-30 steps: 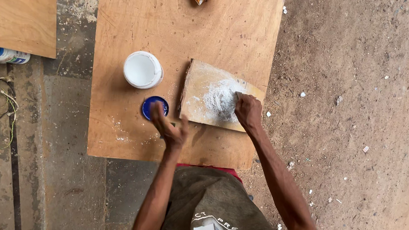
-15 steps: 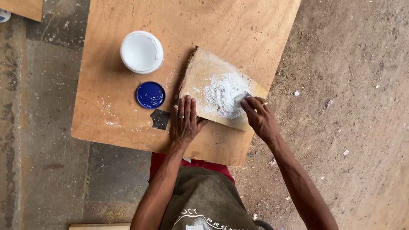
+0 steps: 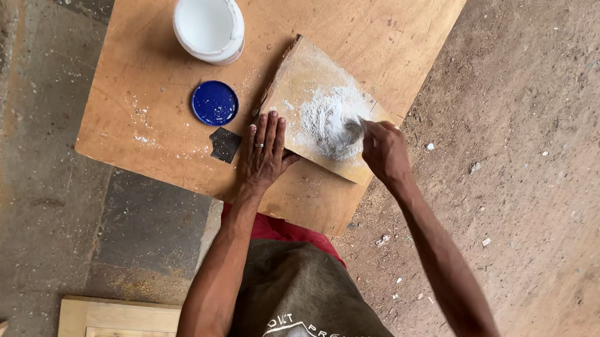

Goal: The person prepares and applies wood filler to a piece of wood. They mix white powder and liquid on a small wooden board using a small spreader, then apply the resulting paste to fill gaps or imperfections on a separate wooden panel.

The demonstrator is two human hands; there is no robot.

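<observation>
Two hands at a small plywood offcut [image 3: 299,93] bearing a white powder heap [image 3: 326,121], on a large plywood sheet [image 3: 133,116].

Left hand [image 3: 264,151] lies flat, fingers spread open, pressing the offcut's near left edge; it grips nothing. Right hand [image 3: 385,152] is curled closed around a small tool whose tip sits in the powder; tool kind not discernible. A round blue lid [image 3: 214,102] and dark square scrap [image 3: 225,144] lie just left of the left hand; a white plastic tub [image 3: 208,24] stands further back.

Left hand [image 3: 264,151] flat, fingers spread — right hand [image 3: 385,151] curled, fingers pinched
</observation>
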